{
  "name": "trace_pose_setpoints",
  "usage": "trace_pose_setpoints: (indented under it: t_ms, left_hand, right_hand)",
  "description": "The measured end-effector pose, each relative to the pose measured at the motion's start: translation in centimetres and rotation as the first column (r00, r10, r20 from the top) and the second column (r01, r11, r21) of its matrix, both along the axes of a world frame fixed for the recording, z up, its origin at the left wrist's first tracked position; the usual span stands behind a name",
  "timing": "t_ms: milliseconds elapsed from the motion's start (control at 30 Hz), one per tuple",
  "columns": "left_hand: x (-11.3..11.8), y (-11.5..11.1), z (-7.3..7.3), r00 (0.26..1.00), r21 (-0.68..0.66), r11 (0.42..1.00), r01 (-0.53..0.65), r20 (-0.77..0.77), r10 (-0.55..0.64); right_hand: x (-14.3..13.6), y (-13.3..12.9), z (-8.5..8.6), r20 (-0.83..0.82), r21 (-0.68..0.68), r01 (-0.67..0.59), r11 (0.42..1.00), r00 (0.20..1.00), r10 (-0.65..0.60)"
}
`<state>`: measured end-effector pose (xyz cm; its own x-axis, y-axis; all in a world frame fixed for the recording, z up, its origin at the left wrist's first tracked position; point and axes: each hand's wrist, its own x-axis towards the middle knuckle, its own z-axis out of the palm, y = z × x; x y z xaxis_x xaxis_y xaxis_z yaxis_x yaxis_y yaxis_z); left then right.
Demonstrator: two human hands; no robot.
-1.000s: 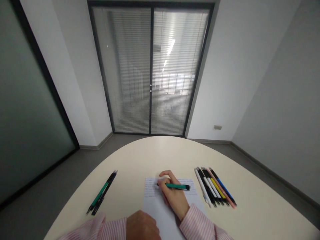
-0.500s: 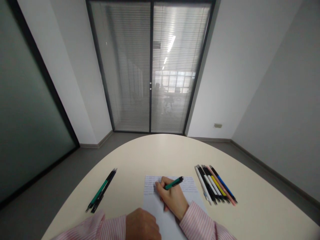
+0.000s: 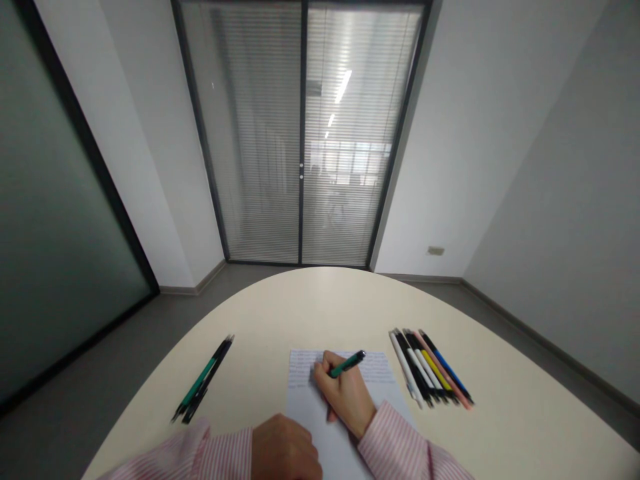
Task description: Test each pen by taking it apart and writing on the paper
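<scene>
While the green pen (image 3: 347, 365) stands tilted above the written part of the sheet (image 3: 305, 417), the right hand (image 3: 346, 392) pinches it between the thumb and the fingers. Its black end points toward the sheet's far right corner, but its tip is hidden, so I cannot tell if it touches the paper. Several lines of handwriting (image 3: 300, 372) fill the far part of the sheet, and the near part shows blank paper.

At the sheet's near left edge is the left hand (image 3: 286, 445), with the fingers curled; the palm side is hidden, and I cannot tell whether it grips something. Both arms wear striped pink sleeves (image 3: 395, 441).

Well to the left of the sheet, a pair of pens (image 3: 199, 384), one green and black, one black, lies slantwise. To the right of the sheet lies a row of pens (image 3: 436, 375), in white, black, yellow, pink and blue, close together. Under the sheet is the cream table (image 3: 325, 307) with a rounded edge, and beyond it stands a dark-framed glass partition with blinds (image 3: 265, 200).
</scene>
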<state>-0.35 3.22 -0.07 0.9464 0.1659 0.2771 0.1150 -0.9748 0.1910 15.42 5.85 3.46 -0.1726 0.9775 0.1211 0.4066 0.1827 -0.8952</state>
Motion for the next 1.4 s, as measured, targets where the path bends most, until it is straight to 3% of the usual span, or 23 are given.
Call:
trace_pose_setpoints:
  t_ms: [367, 633, 900, 1067, 1200, 1300, 1400]
  left_hand:
    - [0.1, 0.0, 0.6, 0.999, -0.036, 0.999, -0.014, -0.046, 0.013]
    - [0.1, 0.0, 0.0, 0.999, -0.018, 0.999, -0.028, -0.038, 0.027]
    - [0.1, 0.0, -0.5, 0.999, -0.006, 1.000, -0.026, -0.037, 0.026]
    - [0.1, -0.1, -0.5, 0.997, 0.003, 0.998, -0.058, -0.044, 0.058]
    - [0.0, 0.0, -0.7, 0.997, 0.025, 0.998, -0.062, -0.042, 0.063]
    - [0.0, -0.3, -0.7, 0.996, 0.053, 0.996, -0.075, -0.054, 0.078]
    - [0.0, -1.0, -0.4, 0.985, 0.137, 0.976, -0.166, -0.023, 0.171]
  right_hand:
    - [0.1, -0.2, -0.2, 0.016, 0.029, -0.002, 1.000, 1.000, 0.001]
    - [0.1, -0.1, 0.2, -0.004, 0.037, 0.026, 0.999, 1.000, -0.026]
    - [0.1, 0.0, 0.3, -0.248, -0.046, 0.054, 0.997, 0.967, -0.064]
    - [0.7, 0.5, 1.1, -0.538, -0.192, 0.013, 0.981, 0.835, -0.117]
    - [0.9, 0.6, 2.5, -0.758, -0.231, -0.099, 0.968, 0.642, -0.115]
    - [0.8, 0.9, 2.9, -0.870, -0.195, -0.078, 0.978, 0.475, -0.135]
    - [1.0, 1.2, 2.9, -0.930, -0.173, -0.063, 0.983, 0.340, -0.142]
